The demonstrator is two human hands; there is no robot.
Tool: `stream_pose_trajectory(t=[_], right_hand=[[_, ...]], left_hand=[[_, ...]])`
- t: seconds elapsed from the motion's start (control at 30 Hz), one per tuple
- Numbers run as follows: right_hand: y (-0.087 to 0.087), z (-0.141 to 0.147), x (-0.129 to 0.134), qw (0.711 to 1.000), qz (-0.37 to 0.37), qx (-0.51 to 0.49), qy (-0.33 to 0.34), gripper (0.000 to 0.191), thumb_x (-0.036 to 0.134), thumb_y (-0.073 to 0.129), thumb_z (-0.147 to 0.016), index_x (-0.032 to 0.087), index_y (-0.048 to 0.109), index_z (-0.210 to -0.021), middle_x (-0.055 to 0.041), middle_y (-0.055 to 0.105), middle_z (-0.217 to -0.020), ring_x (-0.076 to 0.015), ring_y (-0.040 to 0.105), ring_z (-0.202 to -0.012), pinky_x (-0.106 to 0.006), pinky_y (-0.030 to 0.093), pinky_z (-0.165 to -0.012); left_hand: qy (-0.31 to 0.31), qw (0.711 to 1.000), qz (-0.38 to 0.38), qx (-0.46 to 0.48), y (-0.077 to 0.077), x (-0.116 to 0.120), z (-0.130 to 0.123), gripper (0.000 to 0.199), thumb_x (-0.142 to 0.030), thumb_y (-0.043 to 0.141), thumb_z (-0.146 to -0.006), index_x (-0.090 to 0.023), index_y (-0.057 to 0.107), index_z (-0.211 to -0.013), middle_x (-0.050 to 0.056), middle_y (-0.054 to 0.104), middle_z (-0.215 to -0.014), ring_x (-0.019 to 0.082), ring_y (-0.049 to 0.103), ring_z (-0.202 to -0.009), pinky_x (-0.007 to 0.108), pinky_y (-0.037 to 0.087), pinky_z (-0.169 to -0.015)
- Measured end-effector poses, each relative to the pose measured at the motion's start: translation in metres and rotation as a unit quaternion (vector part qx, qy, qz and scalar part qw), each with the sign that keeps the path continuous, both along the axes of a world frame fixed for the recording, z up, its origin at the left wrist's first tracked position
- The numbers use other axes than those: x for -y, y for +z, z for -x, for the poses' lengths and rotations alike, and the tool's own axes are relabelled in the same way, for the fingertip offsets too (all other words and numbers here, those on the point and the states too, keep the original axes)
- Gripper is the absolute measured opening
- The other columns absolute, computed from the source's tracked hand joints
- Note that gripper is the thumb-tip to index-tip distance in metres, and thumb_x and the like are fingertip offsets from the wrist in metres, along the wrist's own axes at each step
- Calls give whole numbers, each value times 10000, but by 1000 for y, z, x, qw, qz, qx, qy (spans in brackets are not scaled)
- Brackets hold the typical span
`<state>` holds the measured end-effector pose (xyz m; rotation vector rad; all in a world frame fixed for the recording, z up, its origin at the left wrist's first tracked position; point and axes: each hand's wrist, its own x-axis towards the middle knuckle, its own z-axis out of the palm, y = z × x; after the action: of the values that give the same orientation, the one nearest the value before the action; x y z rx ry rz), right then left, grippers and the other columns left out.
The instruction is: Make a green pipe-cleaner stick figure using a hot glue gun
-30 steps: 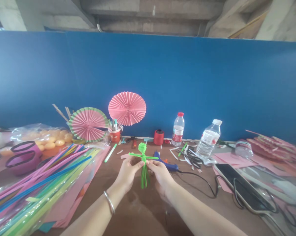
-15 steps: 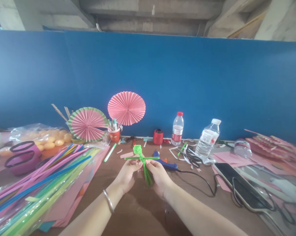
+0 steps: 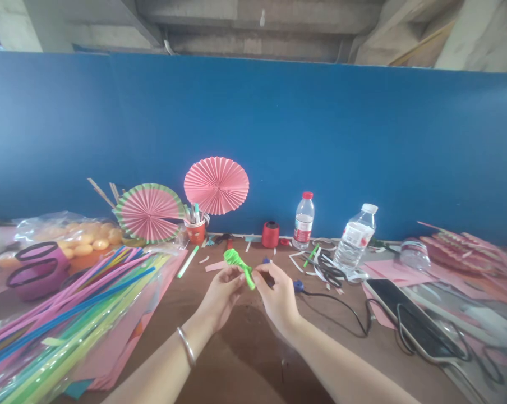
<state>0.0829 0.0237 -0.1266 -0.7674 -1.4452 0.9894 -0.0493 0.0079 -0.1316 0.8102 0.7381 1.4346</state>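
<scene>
A bright green twisted pipe-cleaner figure [image 3: 235, 260] is held above the brown table, its coiled head tilted up to the left. My left hand [image 3: 223, 294] pinches it from the left side, below the head; a silver bangle circles that wrist. From the right, my right hand [image 3: 276, 294] has thumb and index finger pinched at the figure's lower end. Behind this hand lies a blue tool [image 3: 298, 286] with a black cord, mostly hidden by the fingers.
Bagged coloured pipe cleaners [image 3: 89, 303] cover the left. Pink paper fans [image 3: 216, 185] stand near a red pen cup [image 3: 196, 231]. Farther right are two water bottles [image 3: 304, 221], paper scraps, a phone [image 3: 415, 317] and cables.
The green figure has turned, its head tipping left and its lower end swinging right. Its straight crosspiece no longer shows. My right hand has rotated and now covers more of the blue tool.
</scene>
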Motion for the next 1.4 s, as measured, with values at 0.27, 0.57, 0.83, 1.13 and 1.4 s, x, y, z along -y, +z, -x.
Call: stream_pose_trajectory(t=[0.27, 0.57, 0.83, 1.13, 1.4], right_hand=[[-2, -19, -11, 843, -403, 337, -116, 110, 157, 470, -832, 166, 580, -835, -52, 601, -768, -143, 530, -711, -264, 398, -666], [-7, -13, -14, 904, -321, 270, -87, 113, 211, 492, -830, 165, 590, -797, -50, 598, -759, -136, 542, -707, -244, 427, -670], [0, -9, -13, 966, -133, 214, -58, 57, 222, 598, -745, 184, 606, -702, 10, 614, -674, -115, 559, -637, -204, 423, -609], [-4, -12, -16, 945, -232, 224, -53, 55, 230, 567, -781, 193, 607, -774, -26, 607, -768, -138, 551, -721, -239, 430, -677], [-7, -16, -17, 916, -307, 251, -59, 76, 198, 554, -782, 193, 572, -855, -43, 607, -843, -147, 545, -784, -259, 434, -713]], left_hand=[[3, 1000, 21, -9, -1, 4, 0, 131, -271, 562, -715, -189, 652, -762, 26, 650, -709, 155, 602, -666, 273, 475, -643], [48, 995, -13, -86, -1, -1, -3, 129, -223, 679, -660, -133, 667, -752, 44, 663, -746, 134, 588, -693, 243, 458, -696], [66, 993, 2, -101, -1, -2, 1, 190, -221, 710, -620, -135, 660, -782, 29, 658, -690, 150, 605, -672, 272, 477, -689], [37, 998, 18, -51, -1, -2, 1, 170, -148, 713, -606, -131, 613, -743, 16, 633, -689, 124, 601, -667, 244, 477, -679], [40, 998, 25, -41, 0, 0, 1, 153, -149, 708, -616, -129, 612, -733, 13, 634, -680, 118, 593, -642, 217, 470, -614]])
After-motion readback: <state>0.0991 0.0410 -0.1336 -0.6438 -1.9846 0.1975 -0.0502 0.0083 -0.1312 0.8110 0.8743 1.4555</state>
